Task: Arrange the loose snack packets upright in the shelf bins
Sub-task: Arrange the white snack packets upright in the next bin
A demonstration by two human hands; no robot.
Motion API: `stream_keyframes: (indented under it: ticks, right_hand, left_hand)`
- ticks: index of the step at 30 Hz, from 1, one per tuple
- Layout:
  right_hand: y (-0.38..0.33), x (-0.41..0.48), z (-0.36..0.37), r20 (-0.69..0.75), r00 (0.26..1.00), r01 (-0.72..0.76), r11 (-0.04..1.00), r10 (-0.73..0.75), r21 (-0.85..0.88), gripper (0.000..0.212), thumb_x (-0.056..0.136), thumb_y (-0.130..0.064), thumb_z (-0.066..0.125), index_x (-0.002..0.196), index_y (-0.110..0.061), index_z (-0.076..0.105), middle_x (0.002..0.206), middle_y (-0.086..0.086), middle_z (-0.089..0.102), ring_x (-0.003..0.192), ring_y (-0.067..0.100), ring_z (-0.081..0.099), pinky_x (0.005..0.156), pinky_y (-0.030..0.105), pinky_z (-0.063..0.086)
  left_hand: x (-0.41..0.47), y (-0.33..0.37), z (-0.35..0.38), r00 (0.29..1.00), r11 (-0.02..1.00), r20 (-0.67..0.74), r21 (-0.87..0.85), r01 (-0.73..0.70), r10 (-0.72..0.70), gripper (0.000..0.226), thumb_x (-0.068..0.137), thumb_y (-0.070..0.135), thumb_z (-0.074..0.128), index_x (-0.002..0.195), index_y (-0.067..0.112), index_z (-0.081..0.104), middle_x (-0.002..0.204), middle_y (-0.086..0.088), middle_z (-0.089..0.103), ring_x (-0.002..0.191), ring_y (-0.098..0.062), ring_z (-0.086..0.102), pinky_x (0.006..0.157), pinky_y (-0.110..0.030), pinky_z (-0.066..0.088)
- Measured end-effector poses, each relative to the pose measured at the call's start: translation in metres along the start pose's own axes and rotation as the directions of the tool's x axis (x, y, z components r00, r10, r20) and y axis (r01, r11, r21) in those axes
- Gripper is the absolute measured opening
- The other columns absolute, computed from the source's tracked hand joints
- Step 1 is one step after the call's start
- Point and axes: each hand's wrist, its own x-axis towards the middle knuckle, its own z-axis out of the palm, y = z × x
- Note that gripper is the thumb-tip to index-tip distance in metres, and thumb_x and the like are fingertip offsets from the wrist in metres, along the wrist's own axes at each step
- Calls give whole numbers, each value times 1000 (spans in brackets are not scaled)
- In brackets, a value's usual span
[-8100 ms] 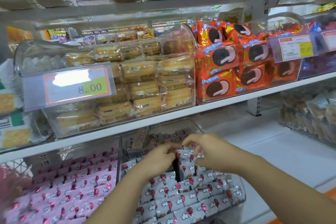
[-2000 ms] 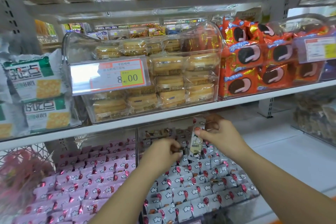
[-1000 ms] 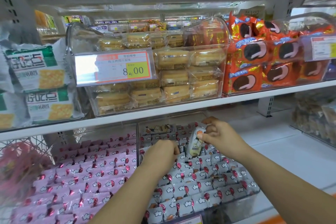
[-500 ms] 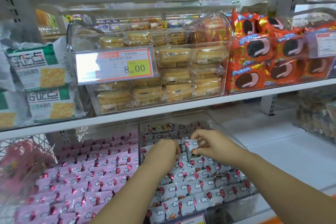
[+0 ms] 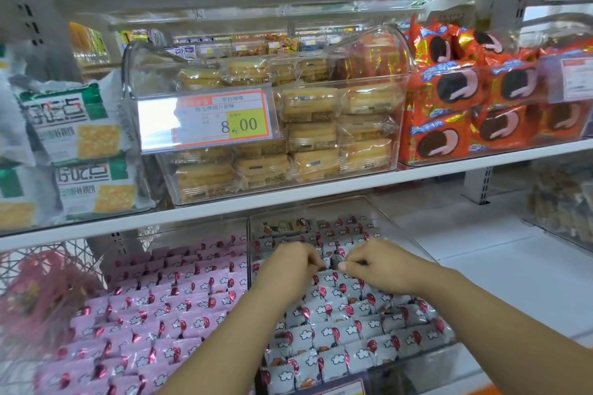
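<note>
Right hand [image 5: 382, 266]: thumb and forefinger are pressed together on the top edge of a grey packet [image 5: 335, 261], low among its neighbours.
Left hand [image 5: 290, 266]: fingers are curled over the packet tops just left of that pinch. Whether it holds one I cannot tell.
Change: a second ago the right hand held this packet up clear of the row. Now it is sunk between the two hands, with only its top showing.
Meaning: the packet looks nearly seated upright. Letting go and levelling it with the row seems all that is left for this one.
Grey rows [image 5: 337, 330]: they stand upright on the person's side of the grip, and further rows stand beyond it.
Flat packet [image 5: 282, 226]: it lies on its face beyond the grip, at the back of the bin. It is probably the next to stand up.
Pink packets [image 5: 167, 298]: they stand in rows left of the left hand, across the clear divider [image 5: 247, 250].
</note>
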Motion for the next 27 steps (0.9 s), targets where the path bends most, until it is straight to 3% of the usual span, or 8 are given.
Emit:
stream_keyframes:
  ticks: [1, 3, 6, 10, 15, 19, 23, 27]
  right_hand:
    - [1, -1, -2, -26, 1000, 5, 998, -3, 59, 40, 96, -43, 47, 59, -26, 46, 63, -2, 41, 56, 13, 38, 62, 30, 37]
    - [1, -6, -10, -97, 995, 41, 991, -29, 127, 20, 96, -39, 50, 86, -36, 67, 78, -14, 56, 61, 0, 47, 67, 22, 39]
    - [3, -7, -19, -174, 985, 47, 984, -17, 169, 27, 96, -34, 51, 116, -25, 66, 108, -14, 61, 92, 0, 55, 81, 18, 39]
    - [5, -8, -19, -142, 990, 22, 986, 1, 164, 26, 93, -34, 55, 116, -24, 65, 115, -8, 63, 102, 6, 57, 90, 20, 42]
    - [10, -6, -18, -130, 991, -1, 988, 21, 153, 29, 92, -35, 57, 119, -25, 63, 113, -7, 65, 101, 5, 58, 87, 16, 42]
    - [11, -6, -17, -133, 991, 0, 987, 22, 163, 31, 92, -35, 58, 120, -25, 62, 115, -7, 65, 101, 3, 57, 84, 14, 40]
    - [12, -7, -16, -133, 991, -4, 986, 26, 168, 30, 92, -34, 58, 120, -25, 62, 115, -7, 65, 100, 3, 57, 83, 14, 40]
    - [11, -7, -16, -132, 991, -3, 987, 25, 163, 30, 92, -34, 58, 120, -25, 62, 116, -8, 64, 99, 2, 56, 84, 13, 39]
  left_hand:
    - [0, -2, -3, 998, 1000, -60, 4, -3, 3, 24, 97, 13, 48, 110, 23, 65, 112, 5, 65, 95, -14, 63, 85, -30, 52]
    - [5, -7, -10, 983, 999, -181, 48, -9, 18, 26, 97, 15, 48, 117, 24, 61, 115, 2, 63, 92, -15, 62, 81, -31, 54]
    - [20, -18, -18, 979, 997, -202, 63, 51, -37, 45, 92, 8, 54, 132, 27, 49, 132, 0, 53, 101, -17, 61, 80, -30, 55]
    - [34, -21, -21, 991, 985, -98, 142, 103, -90, 59, 92, 11, 54, 144, 30, 34, 148, 1, 39, 119, -25, 53, 93, -40, 51]
    - [42, -26, -16, 992, 950, -81, 291, 115, -96, 53, 91, 11, 52, 141, 23, 39, 145, -4, 36, 126, -32, 41, 100, -42, 46]
    - [46, -28, -13, 988, 958, -98, 251, 141, -120, 55, 86, -1, 51, 135, 23, 46, 140, -6, 39, 122, -31, 46, 97, -39, 48]
    - [45, -29, -12, 989, 953, -110, 275, 130, -104, 47, 89, 1, 49, 132, 18, 43, 133, -9, 49, 111, -29, 54, 92, -40, 50]
    - [46, -29, -12, 983, 939, -153, 310, 149, -105, 59, 87, -7, 47, 142, 12, 34, 135, -14, 45, 112, -32, 54, 92, -40, 51]
